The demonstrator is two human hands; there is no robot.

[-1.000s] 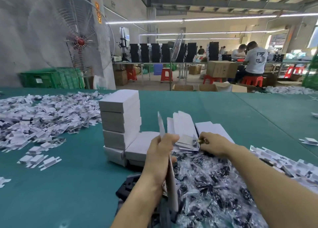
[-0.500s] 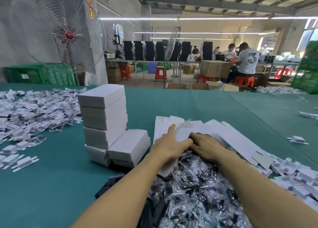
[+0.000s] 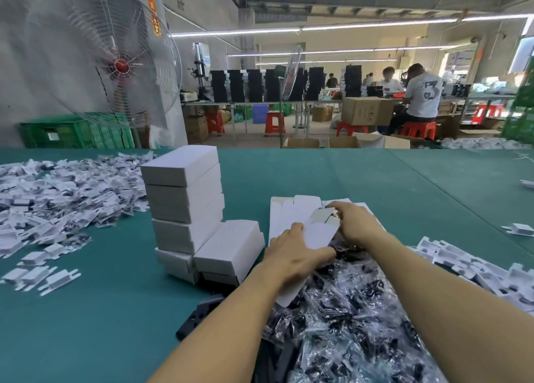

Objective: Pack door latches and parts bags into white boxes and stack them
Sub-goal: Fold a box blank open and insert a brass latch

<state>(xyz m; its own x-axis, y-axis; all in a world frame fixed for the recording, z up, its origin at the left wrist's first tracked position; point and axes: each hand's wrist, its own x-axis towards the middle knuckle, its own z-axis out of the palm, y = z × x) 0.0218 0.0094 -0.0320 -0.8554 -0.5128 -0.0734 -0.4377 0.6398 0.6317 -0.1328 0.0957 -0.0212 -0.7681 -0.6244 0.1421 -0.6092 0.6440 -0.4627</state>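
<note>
White card forms the box (image 3: 316,233) in work, held over the bag heap toward the near edge of the green surface (image 3: 361,177). The left hand (image 3: 291,255) grasps its near half, fingers curled over the top. The right hand (image 3: 357,223) is closed at the box's open far end, pinching a brass-coloured part (image 3: 335,215); the part is too small to identify.

Legible writing: a large "3" on a seated person's shirt (image 3: 426,93). The orange sign (image 3: 155,16) on the pillar is unreadable.

A stack of closed white boxes (image 3: 185,203) stands mid-surface, with another box (image 3: 231,246) leaning against it. Clear parts bags (image 3: 346,325) with dark contents are heaped at the near edge, and black latches (image 3: 199,314) lie just left of them. Flat box blanks (image 3: 286,209) lie beyond the hands. Loose white inserts (image 3: 57,191) are spread toward the left edge.
</note>
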